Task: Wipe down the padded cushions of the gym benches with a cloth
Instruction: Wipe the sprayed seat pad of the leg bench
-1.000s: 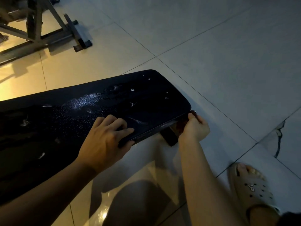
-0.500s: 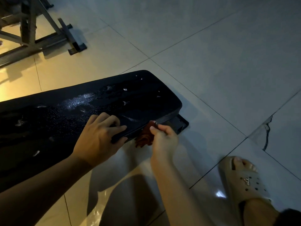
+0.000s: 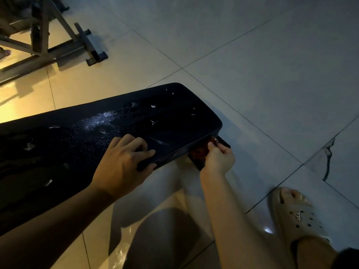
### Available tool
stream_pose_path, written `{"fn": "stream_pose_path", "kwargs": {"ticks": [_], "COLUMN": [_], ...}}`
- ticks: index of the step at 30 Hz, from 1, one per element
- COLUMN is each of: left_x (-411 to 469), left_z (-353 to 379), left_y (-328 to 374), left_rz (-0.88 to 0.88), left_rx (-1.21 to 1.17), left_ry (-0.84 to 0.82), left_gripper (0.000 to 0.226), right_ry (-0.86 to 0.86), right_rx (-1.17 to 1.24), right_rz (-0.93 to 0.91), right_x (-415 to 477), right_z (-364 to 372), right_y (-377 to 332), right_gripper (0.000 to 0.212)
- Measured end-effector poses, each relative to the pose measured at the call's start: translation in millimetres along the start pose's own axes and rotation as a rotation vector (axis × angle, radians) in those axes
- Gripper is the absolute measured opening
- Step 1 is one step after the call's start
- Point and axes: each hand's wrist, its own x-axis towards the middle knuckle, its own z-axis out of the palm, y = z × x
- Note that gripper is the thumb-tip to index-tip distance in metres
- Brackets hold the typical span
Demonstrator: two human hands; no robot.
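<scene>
Your two hands work the near edge of a black bench cushion (image 3: 165, 113), which stretches from the left side of the view to a rounded end near the middle, above a pale tiled floor (image 3: 252, 65). Its pebbled cover gleams with a wet sheen towards the centre and carries scattered pale flecks. Your left hand (image 3: 124, 164) grips the cushion's near edge, fingers curled over the top surface and thumb pressed along the side. Just to its right, apart from it, your right hand (image 3: 219, 162) pinches a bunched reddish cloth (image 3: 200, 154) against the lower edge of the cushion near its end corner; much of the cloth is hidden by the cushion and your fingers. Your right foot, in a beige perforated sandal (image 3: 297, 216), stands on the tiles at lower right, near a dark crack (image 3: 328, 160) in one tile. A grey metal frame (image 3: 48, 45) sits on the floor at upper left, well apart from the cushion.
</scene>
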Motion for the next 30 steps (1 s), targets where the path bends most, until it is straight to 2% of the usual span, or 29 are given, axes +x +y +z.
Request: {"fn": "stream_pose_path", "kwargs": {"ticks": [4,12,17,19,23,26,30], "left_x": [0,2,3,2,2,2,3], "left_z": [-1,-10,-13,-14,-13,-12,-13], "left_y": [0,5,7,8,8,8,7], "left_rz": [0.007,-0.040,-0.075,-0.075,-0.076,-0.066,-0.054], "left_rx": [0.006,-0.066,-0.145,-0.154,-0.167,-0.177,-0.176], "left_ry": [-0.003,0.001,0.019,0.020,0.021,0.021,0.007], "left_gripper": [0.048,0.046,0.047,0.047,0.047,0.046,0.045], "right_ry": [-0.070,-0.269,-0.466,-0.411,-0.141,-0.168,-0.253], "right_rx": [-0.049,-0.181,-0.376,-0.382,-0.245,-0.138,0.044], "right_rz": [-0.040,0.018,0.130,0.097,-0.052,-0.058,0.010], "right_x": [-30,-88,-61,-32,8,10,4], "right_z": [-1,-9,-16,-23,-28,-17,-14], "right_y": [18,38,7,-19,-32,-15,-6], "right_gripper": [0.017,0.017,0.018,0.016,0.012,0.018,0.006]}}
